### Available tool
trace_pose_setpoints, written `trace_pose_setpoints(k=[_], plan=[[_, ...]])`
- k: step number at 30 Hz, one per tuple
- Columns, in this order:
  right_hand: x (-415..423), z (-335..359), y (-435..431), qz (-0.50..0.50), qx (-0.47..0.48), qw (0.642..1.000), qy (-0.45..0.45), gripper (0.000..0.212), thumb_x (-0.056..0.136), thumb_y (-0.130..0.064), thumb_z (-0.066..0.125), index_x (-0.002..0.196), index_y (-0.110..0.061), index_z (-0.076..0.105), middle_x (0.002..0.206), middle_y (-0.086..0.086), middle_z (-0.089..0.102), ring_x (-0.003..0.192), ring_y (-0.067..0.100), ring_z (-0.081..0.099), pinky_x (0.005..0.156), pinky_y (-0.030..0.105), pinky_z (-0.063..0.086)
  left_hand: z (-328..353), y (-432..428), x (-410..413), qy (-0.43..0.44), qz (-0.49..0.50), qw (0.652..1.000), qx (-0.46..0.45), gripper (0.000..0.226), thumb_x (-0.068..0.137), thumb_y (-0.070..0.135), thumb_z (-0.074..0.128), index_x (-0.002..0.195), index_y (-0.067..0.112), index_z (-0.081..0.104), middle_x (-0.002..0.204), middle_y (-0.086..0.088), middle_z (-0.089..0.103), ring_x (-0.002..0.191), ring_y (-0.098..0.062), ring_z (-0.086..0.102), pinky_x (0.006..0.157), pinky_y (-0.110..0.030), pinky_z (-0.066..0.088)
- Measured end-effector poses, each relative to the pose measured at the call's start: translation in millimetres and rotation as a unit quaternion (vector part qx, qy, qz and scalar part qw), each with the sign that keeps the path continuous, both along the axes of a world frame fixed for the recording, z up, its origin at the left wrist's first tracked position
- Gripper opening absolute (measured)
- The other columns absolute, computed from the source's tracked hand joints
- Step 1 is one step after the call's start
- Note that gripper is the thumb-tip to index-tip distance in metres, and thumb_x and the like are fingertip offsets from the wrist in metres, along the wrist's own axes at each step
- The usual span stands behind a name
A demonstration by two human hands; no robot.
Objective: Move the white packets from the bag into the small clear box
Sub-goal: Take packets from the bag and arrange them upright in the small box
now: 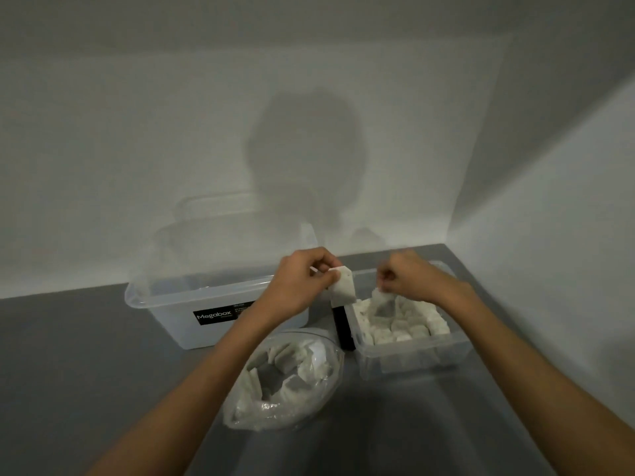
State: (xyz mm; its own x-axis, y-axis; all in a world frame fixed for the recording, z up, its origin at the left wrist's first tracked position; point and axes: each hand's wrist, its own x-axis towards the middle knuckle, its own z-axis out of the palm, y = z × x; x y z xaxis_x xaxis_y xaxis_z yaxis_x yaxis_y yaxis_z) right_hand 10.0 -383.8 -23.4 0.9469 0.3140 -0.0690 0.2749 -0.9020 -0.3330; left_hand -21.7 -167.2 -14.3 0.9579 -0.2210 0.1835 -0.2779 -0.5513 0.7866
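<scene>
A clear plastic bag [254,412] lies open on the grey table, holding several white packets [287,359]. To its right stands the small clear box [412,359], packed with several white packets [402,326]. My left hand [299,285] pinches one white packet [342,286] in the air just left of the box's far left corner. My right hand [409,274] hovers over the box and pinches another white packet [381,302] that hangs down onto the pile.
A large clear storage box [165,307] with a black Megabox label stands at the back left. A black object [343,328] stands between the two boxes. White walls meet in a corner behind and to the right of the table [68,355].
</scene>
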Motion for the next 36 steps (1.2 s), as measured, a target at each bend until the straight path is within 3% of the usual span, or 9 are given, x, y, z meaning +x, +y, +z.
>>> trace_pose_setpoints(k=[4, 6, 12, 15, 19, 24, 28, 32, 36], plan=[[2.6, -34.6, -4.6, 0.007, -0.049, 0.987, 0.154, 0.013, 0.086, -0.006, 0.06, 0.087, -0.01, 0.072, 0.092, 0.007, 0.072, 0.068, 0.013, 0.063, 0.062, 0.02, 0.049, -2.1, -23.2, 9.4, 0.001, -0.03, 0.999, 0.025, 0.002, 0.086, 0.015, 0.067, 0.087, 0.016, 0.069, 0.076, 0.002, 0.065, 0.069, -0.01, 0.06, 0.063, -0.014, 0.048], [2.3, -49.1, -3.2, -0.003, -0.074, 0.98, 0.183, 0.016, 0.086, -0.005, 0.059, 0.084, -0.014, 0.072, 0.093, 0.005, 0.072, 0.067, 0.011, 0.062, 0.059, 0.018, 0.046, -5.0, -31.4, 13.0, 0.005, -0.041, 0.998, 0.04, 0.005, 0.085, 0.014, 0.067, 0.086, 0.019, 0.068, 0.078, -0.001, 0.068, 0.074, -0.015, 0.065, 0.07, -0.02, 0.051], [-2.2, -72.1, -2.5, -0.042, -0.149, 0.979, 0.135, 0.024, 0.084, -0.021, 0.064, 0.064, -0.025, 0.052, 0.077, -0.006, 0.063, 0.071, 0.014, 0.059, 0.054, 0.017, 0.034, -12.8, -45.9, 19.3, 0.03, -0.071, 0.993, 0.089, 0.008, 0.083, 0.008, 0.064, 0.086, 0.015, 0.066, 0.08, -0.002, 0.067, 0.072, -0.011, 0.061, 0.067, -0.02, 0.05], [-1.5, -74.5, -5.2, -0.048, -0.144, 0.978, 0.146, 0.018, 0.083, -0.027, 0.069, 0.071, -0.026, 0.056, 0.078, -0.005, 0.06, 0.075, 0.016, 0.06, 0.071, 0.023, 0.044, -17.5, -54.4, 24.8, 0.045, -0.096, 0.986, 0.131, 0.002, 0.085, 0.014, 0.066, 0.086, 0.013, 0.067, 0.075, 0.002, 0.066, 0.071, -0.009, 0.061, 0.068, -0.025, 0.052], [4.6, -54.6, -20.2, -0.054, 0.031, 0.984, 0.166, 0.02, 0.088, -0.002, 0.056, 0.095, -0.016, 0.069, 0.09, 0.004, 0.067, 0.083, 0.021, 0.067, 0.07, 0.024, 0.05, -23.2, -62.2, 32.2, 0.049, -0.121, 0.977, 0.167, 0.001, 0.084, 0.016, 0.069, 0.084, 0.015, 0.069, 0.074, 0.004, 0.066, 0.071, -0.008, 0.062, 0.073, -0.026, 0.052], [-8.5, -18.3, -19.5, -0.029, 0.249, 0.95, 0.186, 0.029, 0.083, -0.005, 0.061, 0.11, -0.014, 0.069, 0.08, -0.004, 0.07, 0.077, 0.009, 0.063, 0.07, 0.022, 0.049, -29.8, -67.7, 37.3, 0.041, -0.081, 0.982, 0.165, 0.009, 0.082, 0.013, 0.072, 0.089, 0.008, 0.07, 0.076, -0.007, 0.069, 0.068, -0.012, 0.062, 0.067, -0.022, 0.048], [-5.8, -25.3, -9.5, -0.044, 0.189, 0.971, 0.142, 0.019, 0.083, -0.006, 0.068, 0.102, -0.008, 0.069, 0.063, -0.008, 0.065, 0.063, 0.006, 0.063, 0.061, 0.015, 0.047, -37.2, -66.3, 36.1, 0.062, -0.048, 0.989, 0.126, 0.012, 0.081, 0.008, 0.071, 0.091, 0.009, 0.064, 0.08, -0.01, 0.07, 0.078, -0.019, 0.067, 0.075, -0.032, 0.055], [1.8, -49.5, 1.1, -0.026, 0.081, 0.978, 0.19, 0.021, 0.084, -0.004, 0.067, 0.106, -0.004, 0.067, 0.077, 0.004, 0.068, 0.067, 0.014, 0.065, 0.075, 0.029, 0.054, -40.9, -56.0, 35.2, 0.053, -0.031, 0.99, 0.123, 0.012, 0.084, 0.013, 0.067, 0.095, 0.014, 0.064, 0.078, 0.007, 0.063, 0.077, -0.011, 0.062, 0.073, -0.025, 0.051], [4.8, -74.4, 14.4, -0.013, -0.001, 0.972, 0.237, 0.028, 0.085, -0.003, 0.065, 0.113, -0.005, 0.065, 0.098, 0.01, 0.066, 0.067, 0.012, 0.06, 0.067, 0.022, 0.051, -38.0, -44.1, 31.5, 0.038, -0.032, 0.993, 0.111, 0.011, 0.084, 0.02, 0.069, 0.093, 0.015, 0.066, 0.081, 0.007, 0.065, 0.082, -0.011, 0.063, 0.077, -0.027, 0.053]])
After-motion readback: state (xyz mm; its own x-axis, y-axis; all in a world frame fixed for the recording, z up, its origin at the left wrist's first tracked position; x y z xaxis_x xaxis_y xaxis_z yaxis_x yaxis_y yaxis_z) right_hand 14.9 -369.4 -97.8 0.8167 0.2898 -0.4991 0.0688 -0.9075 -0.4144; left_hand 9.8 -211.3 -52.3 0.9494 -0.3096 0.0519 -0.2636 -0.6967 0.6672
